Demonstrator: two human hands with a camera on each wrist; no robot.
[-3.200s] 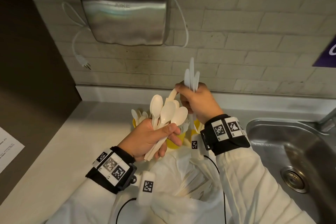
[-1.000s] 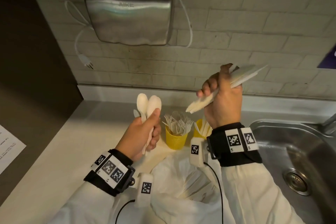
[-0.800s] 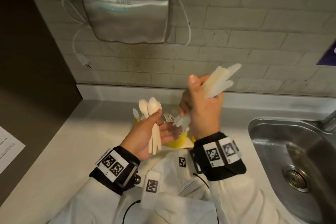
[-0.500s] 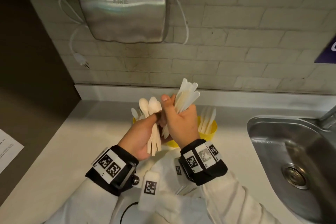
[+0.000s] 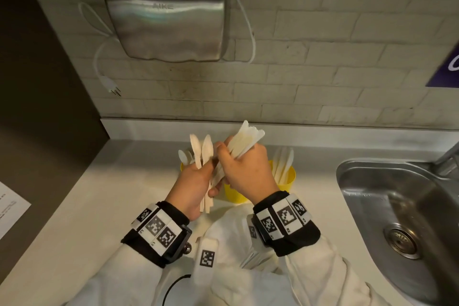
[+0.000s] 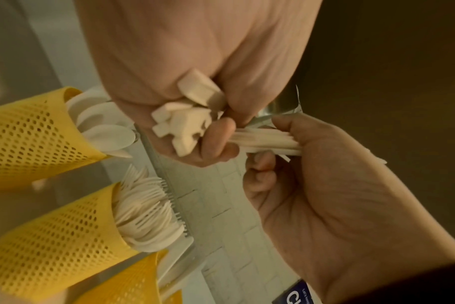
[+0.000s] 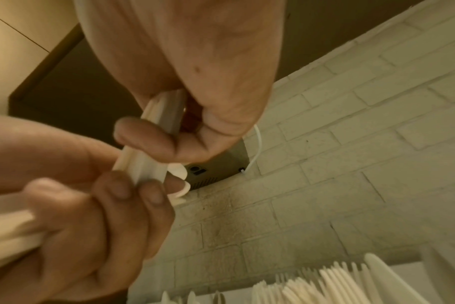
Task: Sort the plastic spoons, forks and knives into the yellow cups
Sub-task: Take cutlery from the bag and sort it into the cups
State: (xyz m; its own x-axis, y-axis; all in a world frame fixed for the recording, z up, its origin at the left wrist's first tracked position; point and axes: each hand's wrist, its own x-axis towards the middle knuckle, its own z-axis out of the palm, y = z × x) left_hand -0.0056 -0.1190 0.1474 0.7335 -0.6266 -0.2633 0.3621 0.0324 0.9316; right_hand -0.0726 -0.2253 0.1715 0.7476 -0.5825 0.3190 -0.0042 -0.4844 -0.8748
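My left hand (image 5: 198, 181) grips a few white plastic spoons (image 5: 201, 150) upright, bowls up, above the left yellow cup (image 5: 183, 167). Beside it my right hand (image 5: 244, 171) grips a bundle of white knives (image 5: 247, 138), tilted up to the right. The two hands touch over the middle yellow cup (image 5: 233, 195). In the left wrist view the spoon handle ends (image 6: 187, 125) stick out of my left fist, whose fingers touch the knives (image 6: 268, 140). The spoon cup (image 6: 26, 133), the fork cup (image 6: 52, 236) and a third cup (image 6: 133, 286) stand there. The right yellow cup (image 5: 289, 177) holds knives.
A white plastic bag (image 5: 236, 238) lies on the counter in front of the cups. A steel sink (image 5: 397, 206) with its faucet (image 5: 447, 159) lies to the right. A hand dryer (image 5: 164, 12) hangs on the brick wall; a sheet of paper (image 5: 10, 208) lies far left.
My right hand brought the knife bundle down and left from a raised spot to meet my left hand over the cups. My left hand holds fewer spoons than three seconds ago.
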